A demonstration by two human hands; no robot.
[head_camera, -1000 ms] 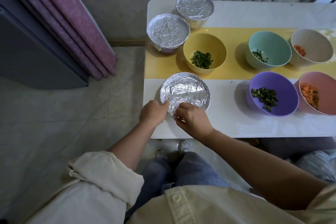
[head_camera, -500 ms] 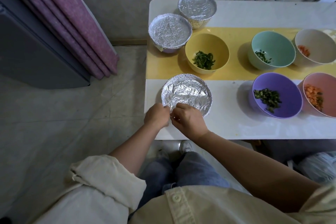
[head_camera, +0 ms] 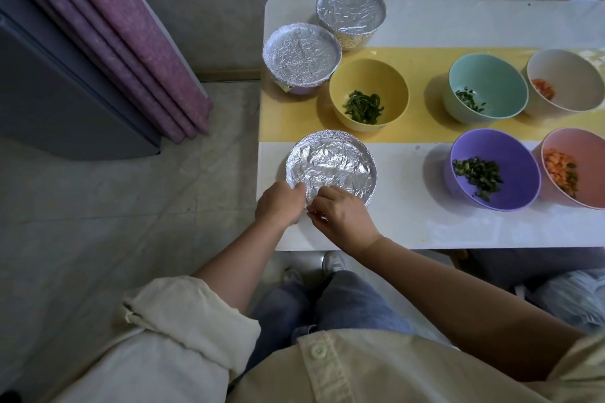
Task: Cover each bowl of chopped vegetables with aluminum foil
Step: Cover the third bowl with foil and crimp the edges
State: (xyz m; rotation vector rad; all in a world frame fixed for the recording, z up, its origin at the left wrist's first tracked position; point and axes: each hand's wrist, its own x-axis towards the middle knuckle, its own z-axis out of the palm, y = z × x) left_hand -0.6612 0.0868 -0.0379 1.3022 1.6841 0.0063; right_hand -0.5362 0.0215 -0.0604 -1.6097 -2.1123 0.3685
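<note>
Both hands have come together at the lower rim of the front bowl (head_camera: 331, 170); one second ago they were a little apart. The left hand (head_camera: 280, 204) is curled on the foil (head_camera: 340, 157) at the lower-left part of the rim, and the right hand (head_camera: 340, 213) pinches a loose fold of foil just beside it. This bowl stands at the lower left of the bench (head_camera: 409, 222), below the open yellow bowl (head_camera: 368, 95).

I judge that the step is to crimp the last flap. To do it well, one hand should keep the rim steady while the other presses the fold down and under the lip. The pressing should be gentle, because thin foil tears easily.

The bowl is near the left and lower edges of the bench, so a strong pull toward the bottom of the frame could slide it off. Bare bench lies to its right, before the purple bowl (head_camera: 494, 168).
</note>
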